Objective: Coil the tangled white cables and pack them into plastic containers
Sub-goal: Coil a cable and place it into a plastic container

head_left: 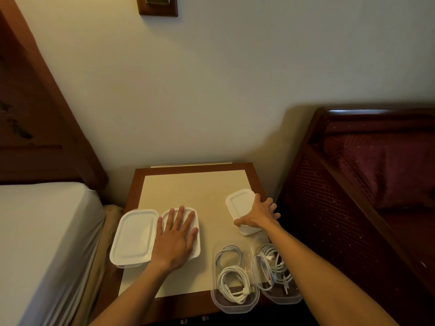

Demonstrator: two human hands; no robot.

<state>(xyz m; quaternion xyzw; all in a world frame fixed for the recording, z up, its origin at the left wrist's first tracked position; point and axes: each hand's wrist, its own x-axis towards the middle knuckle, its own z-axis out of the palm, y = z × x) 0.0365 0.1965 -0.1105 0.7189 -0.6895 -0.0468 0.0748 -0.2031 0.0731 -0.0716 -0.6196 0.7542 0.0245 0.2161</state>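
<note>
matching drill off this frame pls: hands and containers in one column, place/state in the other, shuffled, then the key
1. left hand
2. right hand
3. far-left lidded container
4. open container nearest the person

A. holds coiled white cables, no lid
B. grips a lidded container at the table's right edge
C. lies flat on a lid
D. closed, untouched, beside the bed

Pairs: 1-C, 2-B, 3-D, 4-A

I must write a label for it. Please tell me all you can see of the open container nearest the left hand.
The container is clear, thin-looking plastic with rounded corners, lidless, lying flat at the table's near edge and slightly overhanging it. Inside are two coiled white cables, one showing a USB plug. Another open container sits against its right side. No hand touches it.
</note>
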